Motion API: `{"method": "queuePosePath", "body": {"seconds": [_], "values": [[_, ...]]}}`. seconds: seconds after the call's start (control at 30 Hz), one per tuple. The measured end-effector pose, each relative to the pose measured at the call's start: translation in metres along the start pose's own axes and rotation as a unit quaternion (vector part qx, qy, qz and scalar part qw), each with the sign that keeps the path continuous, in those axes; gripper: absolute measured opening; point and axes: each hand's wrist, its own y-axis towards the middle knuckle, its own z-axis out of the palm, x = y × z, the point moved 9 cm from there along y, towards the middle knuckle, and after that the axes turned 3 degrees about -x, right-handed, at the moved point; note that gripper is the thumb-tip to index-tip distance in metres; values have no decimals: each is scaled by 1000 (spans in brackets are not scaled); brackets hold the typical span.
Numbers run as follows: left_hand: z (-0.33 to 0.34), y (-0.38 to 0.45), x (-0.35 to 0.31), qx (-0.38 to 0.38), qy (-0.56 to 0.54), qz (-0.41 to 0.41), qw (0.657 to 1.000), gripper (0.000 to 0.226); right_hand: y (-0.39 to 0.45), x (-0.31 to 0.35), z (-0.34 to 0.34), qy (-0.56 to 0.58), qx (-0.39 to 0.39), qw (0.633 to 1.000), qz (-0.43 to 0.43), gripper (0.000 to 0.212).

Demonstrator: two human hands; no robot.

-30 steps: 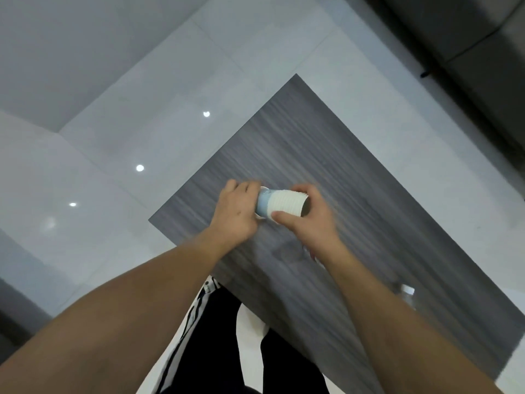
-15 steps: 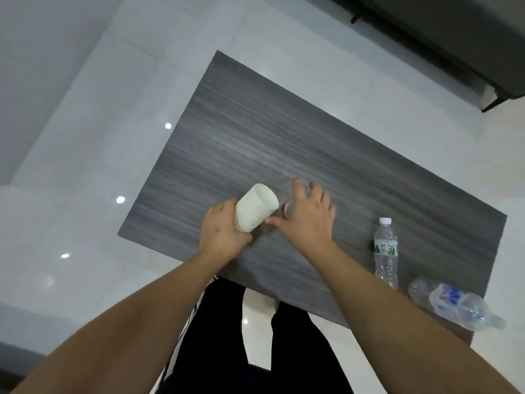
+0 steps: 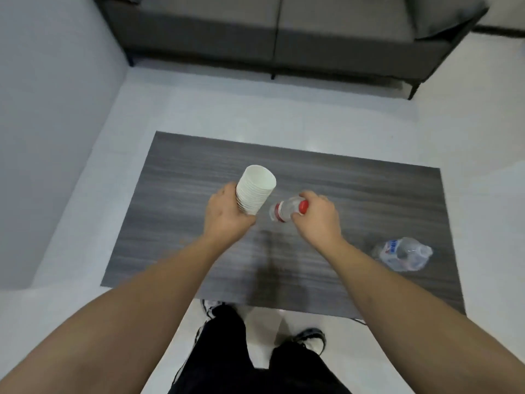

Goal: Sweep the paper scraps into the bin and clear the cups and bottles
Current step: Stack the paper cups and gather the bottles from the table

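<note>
The stack of white paper cups [image 3: 254,189] sits in the left hand [image 3: 225,216], whose fingers curl round the lower end of the stack while the open mouth tilts up and away over the middle of the grey wood-grain table [image 3: 355,194]. Just to the right of that grip, with a narrow gap between the two, the right hand [image 3: 319,218] pinches a small clear bottle [image 3: 285,210] at its red cap, thumb and fingers closed round the neck; the bottle hangs tilted, its base pointing toward the cups, lifted off the tabletop. Further right of the right hand and nearer the person, a crumpled clear bottle with a blue label [image 3: 403,253] lies on its side on the table, well apart from both grips and short of the right edge. Beyond both hands the far half of the tabletop runs bare to its far edge, and left of the left hand there is open surface up to the left edge. The near edge lies below the forearms, with the person's dark trousers [image 3: 244,362] just behind it. Pale floor [image 3: 255,109] surrounds the table, and a grey sofa [image 3: 284,38] stands across it on the far side.
</note>
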Motion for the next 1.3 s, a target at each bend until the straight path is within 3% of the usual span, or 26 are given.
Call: {"method": "queuePosePath", "body": {"seconds": [0.13,0.27,0.37,0.53,0.7,0.83,1.0,1.2,1.3], "values": [[39,-19,-197,-3,-50,143,988,57,-28,-94,-155,46,-125,991,33,60],[111,-94,-404,61,-131,256,956,65,-108,-222,-308,87,-261,954,120,66],[166,-185,-544,144,-172,337,914,62,-207,-323,-409,140,-385,889,206,69],[233,-375,-721,285,-233,442,818,64,-404,-448,-518,183,-571,741,302,69],[296,-565,-804,415,-229,511,718,71,-568,-541,-543,168,-677,601,389,61],[360,-680,-824,494,-194,543,650,72,-637,-625,-536,183,-684,539,456,60],[462,-758,-867,557,-140,537,617,74,-686,-745,-524,199,-660,487,536,64],[581,-836,-931,595,-63,545,587,74,-738,-860,-524,194,-649,419,605,38],[630,-885,-944,611,-34,549,569,74,-768,-905,-510,202,-631,391,639,40]]}}
